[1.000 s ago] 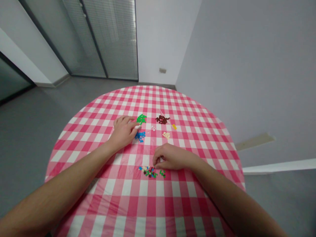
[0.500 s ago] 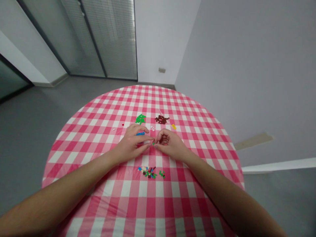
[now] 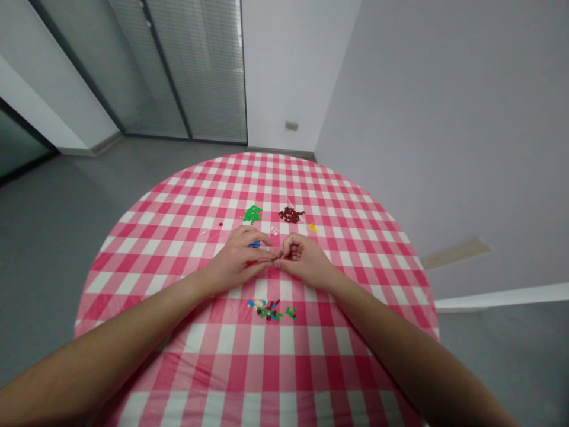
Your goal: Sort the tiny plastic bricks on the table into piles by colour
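From the head view, the left hand (image 3: 237, 258) and the right hand (image 3: 303, 258) are held curled and pressed together at the fingertips, just above the middle of the round worktop (image 3: 284, 370), which is covered by a pink-and-white gingham cloth. A tiny dark green plastic brick (image 3: 272, 259) is pinched right there between the two hands, held up at the meeting fingertips, though its exact shape is too small to be made out. Directly beneath the curled fingers of the left hand, a cluster of blue bricks (image 3: 253, 244) is partly hidden. Farther out, a bright green pile of bricks (image 3: 252, 214) and a dark brown pile of bricks (image 3: 291, 214) are laid side by side, with a few pale bricks (image 3: 275, 231) between them and a yellow brick (image 3: 312, 228) just to the right. A lone red brick (image 3: 221, 224) is seen well off to the left. Nearer the body, below the hands, a mixed pile of colored bricks (image 3: 265, 309) is spread on the cloth, with a small green group (image 3: 291, 312) just beside it. Beyond the worktop, a grey floor (image 3: 89, 204) runs to a pale wall (image 3: 288, 71) and a glazed partition with blinds (image 3: 200, 71).
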